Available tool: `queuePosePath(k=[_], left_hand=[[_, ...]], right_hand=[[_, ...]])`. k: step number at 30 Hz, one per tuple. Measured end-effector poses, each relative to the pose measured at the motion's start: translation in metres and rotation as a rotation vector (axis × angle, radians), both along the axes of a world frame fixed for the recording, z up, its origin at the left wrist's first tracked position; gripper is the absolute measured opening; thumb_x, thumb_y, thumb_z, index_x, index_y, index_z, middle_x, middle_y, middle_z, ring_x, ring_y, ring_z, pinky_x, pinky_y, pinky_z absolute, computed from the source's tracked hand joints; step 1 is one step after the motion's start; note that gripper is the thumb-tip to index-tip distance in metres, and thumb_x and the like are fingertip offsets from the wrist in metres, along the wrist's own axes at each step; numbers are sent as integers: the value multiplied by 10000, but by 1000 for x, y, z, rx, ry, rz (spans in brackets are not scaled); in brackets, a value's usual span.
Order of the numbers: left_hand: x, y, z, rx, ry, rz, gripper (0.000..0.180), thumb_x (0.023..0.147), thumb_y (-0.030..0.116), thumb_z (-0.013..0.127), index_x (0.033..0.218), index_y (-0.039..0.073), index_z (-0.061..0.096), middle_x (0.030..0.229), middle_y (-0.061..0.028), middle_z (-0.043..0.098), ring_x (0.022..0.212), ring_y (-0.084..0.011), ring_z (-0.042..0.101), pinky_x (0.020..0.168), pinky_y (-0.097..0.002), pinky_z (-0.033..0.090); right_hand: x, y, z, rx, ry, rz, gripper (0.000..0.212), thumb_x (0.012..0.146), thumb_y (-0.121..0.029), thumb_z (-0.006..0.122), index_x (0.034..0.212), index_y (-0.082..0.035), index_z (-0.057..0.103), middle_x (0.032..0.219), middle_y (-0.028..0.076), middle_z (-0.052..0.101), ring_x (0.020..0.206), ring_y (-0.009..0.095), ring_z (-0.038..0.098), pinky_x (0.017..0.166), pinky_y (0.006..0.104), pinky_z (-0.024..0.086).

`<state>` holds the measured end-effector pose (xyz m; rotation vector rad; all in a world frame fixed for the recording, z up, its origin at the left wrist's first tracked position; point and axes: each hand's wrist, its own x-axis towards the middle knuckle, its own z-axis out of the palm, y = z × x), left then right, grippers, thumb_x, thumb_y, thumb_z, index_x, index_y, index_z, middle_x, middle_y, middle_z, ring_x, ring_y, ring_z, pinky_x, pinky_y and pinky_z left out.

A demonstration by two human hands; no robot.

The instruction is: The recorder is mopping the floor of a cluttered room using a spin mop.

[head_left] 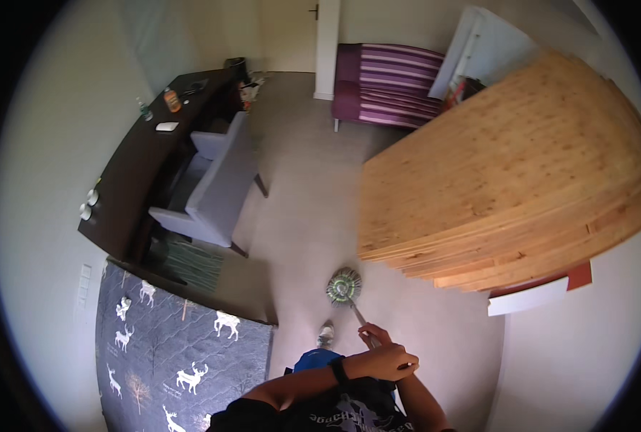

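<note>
A round mop [344, 286] with a green centre and a grey fringe rests on the floor ahead of my foot. Its slim handle slants back toward my body. My right hand [375, 335] is closed round the handle lower down. Across my body reaches my left forearm, a black band on its wrist. My left hand [391, 362] is curled near the handle's upper end, closed on it, and covers that part. The forearms cross in front of my dark shirt.
Left are a bed [183, 345] with a deer-print cover, a grey armchair [219, 187] and a dark desk [119, 183] bearing bottles. A stack of wooden boards [479, 165] juts in from the right. Beyond stands a purple striped sofa [399, 79], near a door [288, 36].
</note>
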<state>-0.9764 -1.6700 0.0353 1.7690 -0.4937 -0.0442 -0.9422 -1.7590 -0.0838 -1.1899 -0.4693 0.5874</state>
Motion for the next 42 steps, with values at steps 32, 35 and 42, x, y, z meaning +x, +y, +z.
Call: queuePosePath(k=[32,35,42], left_hand=[[287,468,16,131,190,355,159,942,175,590,836,58,618,599,-120,535,571,-298,578,546,-393,428],[317,503,10,98,207,332,125,939,145,594,866,52,634,656,-117,587,589,-278,596,552,-371,439],[401,595,12,-144,-7,299,64,917,79,611,909,45,664,805,-88,670,689,-236,623,638,-323,464]], right_hand=[[382,480,-57,-398,-879,613,128,800,-212,701,888,-121,684,892,66,678,940,293,637,803,413,511],[408,509,-57,-425,-860,578,178,795,-209,682,953,-128,689,913,62,680,979,285,631,818,410,510],[468,581,-85,-476,-783,510,205,847,-175,646,1033,-106,696,913,83,691,926,305,642,812,404,516]])
